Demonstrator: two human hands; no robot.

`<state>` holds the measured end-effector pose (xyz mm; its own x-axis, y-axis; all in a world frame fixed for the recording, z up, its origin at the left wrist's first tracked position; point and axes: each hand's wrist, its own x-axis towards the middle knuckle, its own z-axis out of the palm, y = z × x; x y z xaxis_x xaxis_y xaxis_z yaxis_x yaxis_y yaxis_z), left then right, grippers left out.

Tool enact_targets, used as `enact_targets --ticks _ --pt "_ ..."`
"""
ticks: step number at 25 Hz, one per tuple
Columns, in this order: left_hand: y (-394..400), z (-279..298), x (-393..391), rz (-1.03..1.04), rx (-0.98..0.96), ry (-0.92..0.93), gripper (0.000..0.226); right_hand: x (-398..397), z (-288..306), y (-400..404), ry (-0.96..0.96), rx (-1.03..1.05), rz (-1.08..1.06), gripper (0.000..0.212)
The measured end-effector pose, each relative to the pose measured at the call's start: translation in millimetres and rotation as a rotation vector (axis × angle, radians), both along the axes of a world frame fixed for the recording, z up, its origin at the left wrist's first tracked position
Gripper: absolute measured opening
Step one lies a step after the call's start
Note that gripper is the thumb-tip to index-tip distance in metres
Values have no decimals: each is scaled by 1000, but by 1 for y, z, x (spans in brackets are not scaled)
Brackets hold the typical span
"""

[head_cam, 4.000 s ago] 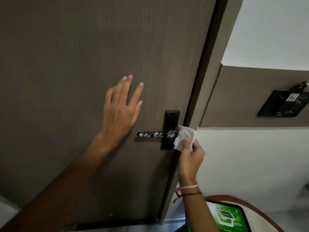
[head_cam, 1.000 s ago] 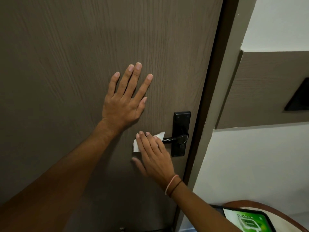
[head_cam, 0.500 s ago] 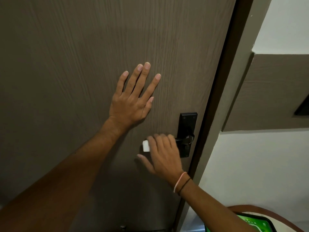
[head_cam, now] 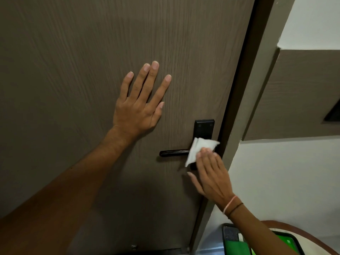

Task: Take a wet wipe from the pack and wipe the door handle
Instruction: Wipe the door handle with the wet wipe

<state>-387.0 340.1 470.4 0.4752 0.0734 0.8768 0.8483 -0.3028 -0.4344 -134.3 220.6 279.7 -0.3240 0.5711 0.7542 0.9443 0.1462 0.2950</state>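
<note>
Wipe (head_cam: pixel 199 147) pressed to handle (head_cam: pixel 173 152) by right hand (head_cam: pixel 211 177); left hand (head_cam: pixel 137 111) on door (head_cam: pixel 73 70).

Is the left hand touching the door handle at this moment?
Apart. Head view: the left hand lies flat on the door, with bare wood visible between it and the free end of the door handle.

a flat green item (head_cam: pixel 237 246) lies on the round table (head_cam: pixel 312 237).
</note>
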Motion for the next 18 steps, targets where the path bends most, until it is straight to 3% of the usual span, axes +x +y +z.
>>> enact_targets --ticks 5,7,10,14,18 --pt "-2 0 0 19 -3 -5 64 -17 15 0 236 -6 49 93" --pt "-3 0 0 24 7 -6 64 -36 26 5 283 4 52 83" --pt "-3 2 0 14 -9 -15 64 -61 43 14 184 13 47 58" --pt "-5 1 0 12 5 -8 62 -91 49 17 61 -9 127 67" --pt "-7 3 1 -14 -28 7 64 -110 56 3 -9 -9 322 47"
